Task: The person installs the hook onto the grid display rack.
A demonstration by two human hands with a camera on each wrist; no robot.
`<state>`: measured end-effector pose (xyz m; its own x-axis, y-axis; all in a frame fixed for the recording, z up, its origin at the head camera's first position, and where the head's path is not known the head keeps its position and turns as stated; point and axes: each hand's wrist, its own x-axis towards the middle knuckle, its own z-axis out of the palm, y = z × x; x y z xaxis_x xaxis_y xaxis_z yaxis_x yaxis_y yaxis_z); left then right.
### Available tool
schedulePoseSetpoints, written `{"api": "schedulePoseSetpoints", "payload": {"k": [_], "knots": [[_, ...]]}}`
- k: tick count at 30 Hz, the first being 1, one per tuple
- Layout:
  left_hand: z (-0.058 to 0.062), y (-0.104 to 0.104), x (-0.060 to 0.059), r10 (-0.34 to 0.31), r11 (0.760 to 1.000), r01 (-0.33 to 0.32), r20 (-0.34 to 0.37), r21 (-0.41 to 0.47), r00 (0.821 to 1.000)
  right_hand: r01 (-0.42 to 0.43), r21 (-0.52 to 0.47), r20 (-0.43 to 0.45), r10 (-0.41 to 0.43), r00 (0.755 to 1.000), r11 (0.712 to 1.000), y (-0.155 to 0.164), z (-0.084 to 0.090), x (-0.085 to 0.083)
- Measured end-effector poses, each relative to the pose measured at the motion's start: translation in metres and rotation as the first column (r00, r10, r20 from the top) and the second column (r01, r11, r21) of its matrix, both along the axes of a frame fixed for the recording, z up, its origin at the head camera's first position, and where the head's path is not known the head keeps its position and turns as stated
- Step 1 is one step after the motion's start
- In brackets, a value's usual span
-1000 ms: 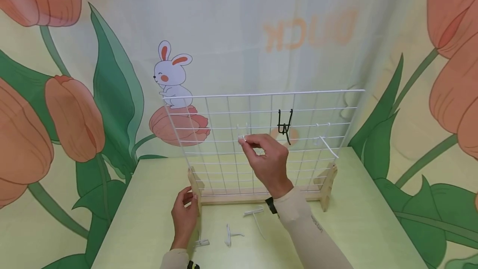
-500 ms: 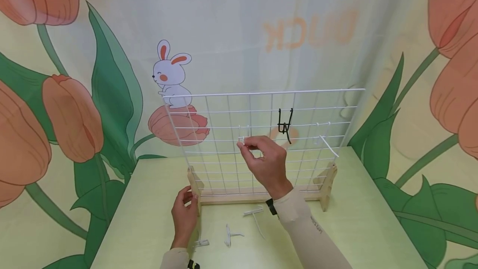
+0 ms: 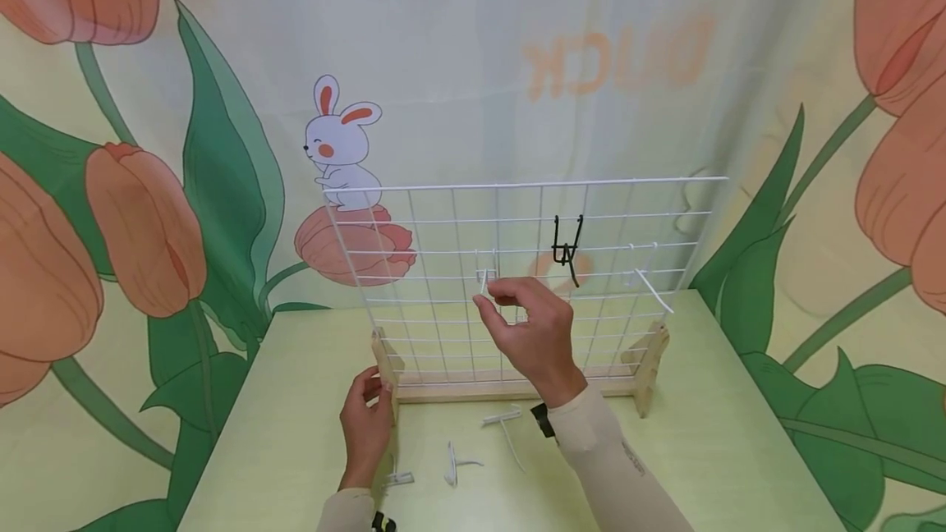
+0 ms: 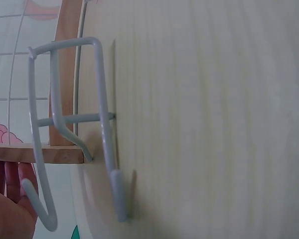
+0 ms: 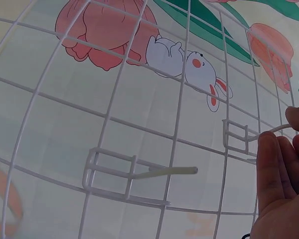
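Observation:
My right hand is at a white wire hook on the white grid panel, thumb and index fingertips at the end of its prong. In the right wrist view, the prong of this hook runs between my thumb and fingers, and another white hook sits on the grid away from the hand. My left hand holds the left wooden foot of the panel's stand. In the left wrist view its fingers lie against the wood, close beyond a loose white hook.
A black hook and a white hook hang farther right on the grid. Loose white hooks lie on the table, one beside my left wrist, others at the middle and below the stand. A printed curtain hangs behind.
My right thumb and index finger have slid down and slightly right, from the hook's base to its prong, uncovering the hook on the grid. The left hand stays at the foot.

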<state>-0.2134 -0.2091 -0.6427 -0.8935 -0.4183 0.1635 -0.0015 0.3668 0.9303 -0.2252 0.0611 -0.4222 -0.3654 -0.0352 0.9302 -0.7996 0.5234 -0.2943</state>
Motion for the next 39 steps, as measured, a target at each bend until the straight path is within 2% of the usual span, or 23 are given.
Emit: {"api": "schedulePoseSetpoints", "payload": {"k": [14,20,30,34,39], "knots": [[0.0,0.001,0.002,0.014,1.0,-0.014,0.002,-0.016,1.0,-0.04,-0.056,0.024,0.041,0.999,0.998,0.007,-0.007,0.019],[-0.001,0.002,0.0,0.008,1.0,-0.008,-0.015,-0.015,1.0,-0.049,-0.095,0.063,0.055,0.997,0.994,0.014,-0.018,0.034],[-0.003,0.003,0.001,0.001,0.999,-0.002,-0.039,-0.037,0.999,-0.04,-0.131,0.114,0.055,0.992,0.991,0.025,-0.053,0.062],[-0.005,0.002,-0.001,0.003,0.999,-0.005,-0.039,-0.048,0.999,-0.016,-0.146,0.187,0.044,0.981,0.989,0.028,-0.076,0.071],[-0.005,0.001,-0.002,0.005,0.998,-0.007,-0.03,-0.057,1.0,0.024,-0.131,0.293,0.016,0.956,0.991,0.031,-0.107,0.074]]}}
